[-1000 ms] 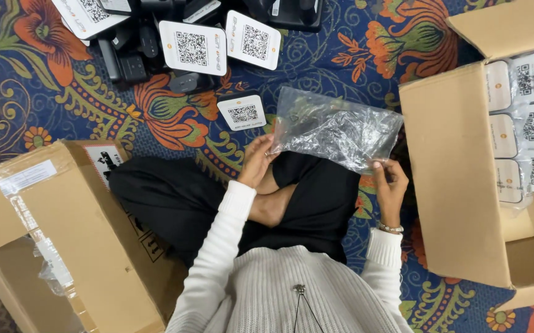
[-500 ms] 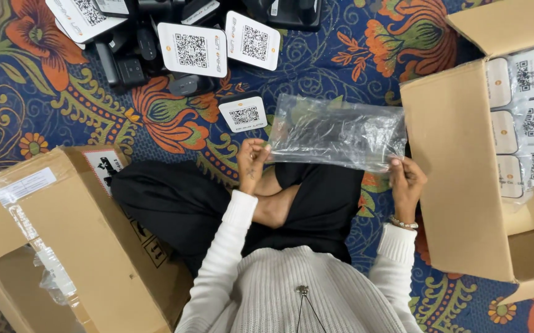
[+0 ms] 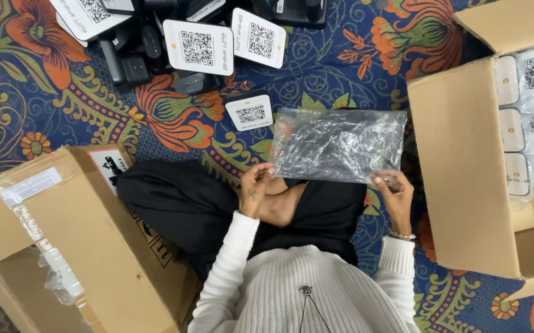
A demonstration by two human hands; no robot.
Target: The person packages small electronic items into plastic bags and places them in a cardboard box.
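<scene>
Plastic bag point(image 3: 340, 145), clear and crinkled, is stretched out flat and roughly level above the person's crossed legs, its long side running left to right. The left hand point(image 3: 256, 188) pinches the bag's lower left corner, fingers closed on the film. The right hand point(image 3: 394, 192) pinches the lower right corner in the same way, thumb and fingers shut on the edge. Whether the bag holds anything is hard to tell; through the glare it looks empty or nearly so.

The person sits on a patterned carpet point(image 3: 341, 68) of blue ground with orange flowers and green leaves, wearing a white ribbed sweater and black trousers. Just beyond the bag's upper left corner a small white card stand point(image 3: 250, 111) with a square code pattern rests on the carpet, close to the bag but apart from it. Further off, at the top of the view, lie two larger white code cards point(image 3: 198, 47) among a heap of black devices point(image 3: 132, 58).

To the person's right an open cardboard box point(image 3: 464, 166) stands just beside the bag's right edge; inside it sit rows of white wrapped packs point(image 3: 529, 111). To the person's left, touching the knee, is a second cardboard box point(image 3: 88, 246) with its flaps open, a white label and strips of clear tape on its side.
</scene>
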